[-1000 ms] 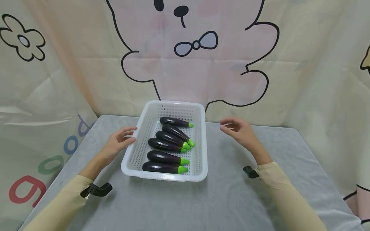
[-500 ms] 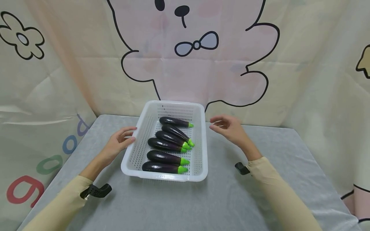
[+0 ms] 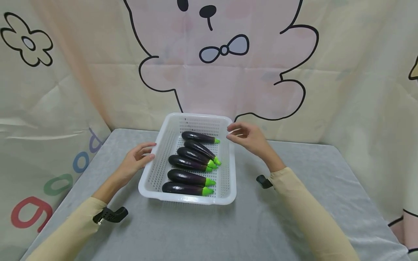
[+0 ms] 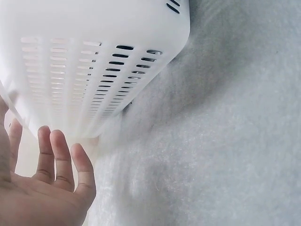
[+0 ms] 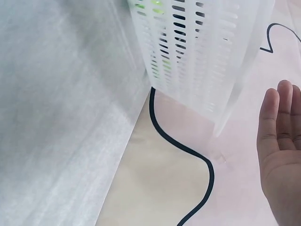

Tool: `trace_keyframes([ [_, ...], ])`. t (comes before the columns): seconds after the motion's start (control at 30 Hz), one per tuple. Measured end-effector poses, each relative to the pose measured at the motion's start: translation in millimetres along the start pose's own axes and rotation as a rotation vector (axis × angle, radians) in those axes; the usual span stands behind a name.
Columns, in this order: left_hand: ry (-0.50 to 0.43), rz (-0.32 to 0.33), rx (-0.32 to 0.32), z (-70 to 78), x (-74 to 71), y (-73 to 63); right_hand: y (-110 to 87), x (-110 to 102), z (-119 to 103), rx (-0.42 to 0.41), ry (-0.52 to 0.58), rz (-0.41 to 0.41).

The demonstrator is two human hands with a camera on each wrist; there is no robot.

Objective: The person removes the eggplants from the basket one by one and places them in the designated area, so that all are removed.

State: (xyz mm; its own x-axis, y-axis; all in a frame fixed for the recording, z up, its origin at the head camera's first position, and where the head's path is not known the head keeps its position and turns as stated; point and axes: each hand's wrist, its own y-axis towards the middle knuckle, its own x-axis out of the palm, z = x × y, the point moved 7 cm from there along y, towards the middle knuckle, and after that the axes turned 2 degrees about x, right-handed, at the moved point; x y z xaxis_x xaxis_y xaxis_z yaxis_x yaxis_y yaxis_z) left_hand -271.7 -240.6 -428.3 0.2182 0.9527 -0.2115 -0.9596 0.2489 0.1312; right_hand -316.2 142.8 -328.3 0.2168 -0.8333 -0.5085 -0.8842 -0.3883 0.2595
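A white plastic basket [image 3: 232, 170] with slotted walls sits on the table, holding several dark purple eggplants [image 3: 186, 177] with bright green stem ends. At the basket's left rim is my left hand [image 3: 135, 159], thumb and fingertips right at the edge. The left wrist view shows its fingers [image 4: 61, 155] loosely bent and spread beside the slotted outer wall. My right hand [image 3: 249, 137] hovers by the upper right rim, fingers together and gently curved, holding nothing. In the right wrist view its fingers [image 5: 284, 113] point up, apart from the basket wall.
A grey cloth covers the table [image 3: 202, 235], whose back edge lies just behind the basket. Printed curtains [image 3: 209, 87] with a cartoon bear hang close behind and at both sides. Each wrist wears a dark strap device [image 3: 111, 214].
My right hand has moved left, from beside the basket to its upper right rim. The left hand stays at the left rim, and the eggplants have not moved.
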Motion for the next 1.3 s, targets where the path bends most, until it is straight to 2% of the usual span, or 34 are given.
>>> trace_keyframes([
  [0.23, 0.008, 0.002, -0.003, 3.2, -0.2, -1.1, 10.8, 5, -37, -0.028, 0.026, -0.050],
  [0.47, 0.024, -0.004, -0.008, 3.0, 1.9, -0.6, 20.3, 6, -50, -0.062, 0.048, -0.060],
  [0.63, 0.028, -0.003, -0.008, 4.2, 2.4, 0.0, 27.3, 9, -50, -0.058, 0.061, -0.056],
  [0.93, 0.016, -0.009, -0.012, 4.9, 2.5, -0.3, 50.8, 19, -18, -0.033, 0.101, -0.050],
  [1.3, -0.009, -0.006, -0.012, 4.2, 2.6, -0.5, 76.2, 32, -33, -0.040, 0.132, -0.027],
])
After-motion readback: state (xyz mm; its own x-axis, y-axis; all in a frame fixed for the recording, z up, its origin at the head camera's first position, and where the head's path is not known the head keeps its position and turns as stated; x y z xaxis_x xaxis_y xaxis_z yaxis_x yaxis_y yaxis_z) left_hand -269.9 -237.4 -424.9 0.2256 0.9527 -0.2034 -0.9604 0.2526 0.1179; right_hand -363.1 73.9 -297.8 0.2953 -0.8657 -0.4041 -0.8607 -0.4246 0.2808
